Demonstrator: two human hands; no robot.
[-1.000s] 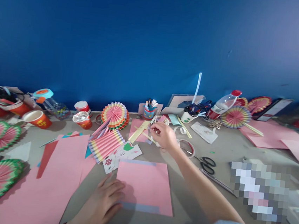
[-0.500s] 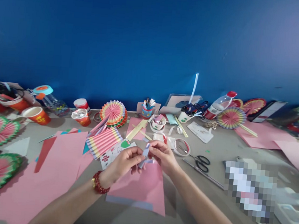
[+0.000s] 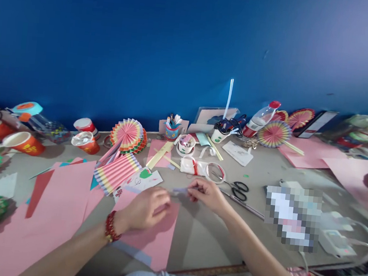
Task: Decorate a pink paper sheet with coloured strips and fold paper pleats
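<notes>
While orange cups (image 3: 31, 146) stand far left and a pleated sheet (image 3: 117, 173) lies right of them, the left hand (image 3: 146, 208), its grip impossible to tell, is over a pink sheet (image 3: 156, 241); the right hand (image 3: 207, 195) pinches a lilac strip (image 3: 180, 190), black-handled scissors (image 3: 240, 191) lying to its right.

A plain blue wall (image 3: 166, 54) fills the upper part of the view, deep and dark along the top, paling to a hazy mauve at the upper right, with a couple of small dark marks. Against its foot stands a long grey table (image 3: 200, 239) with a brownish front edge (image 3: 216, 271), softly shadowed.
</notes>
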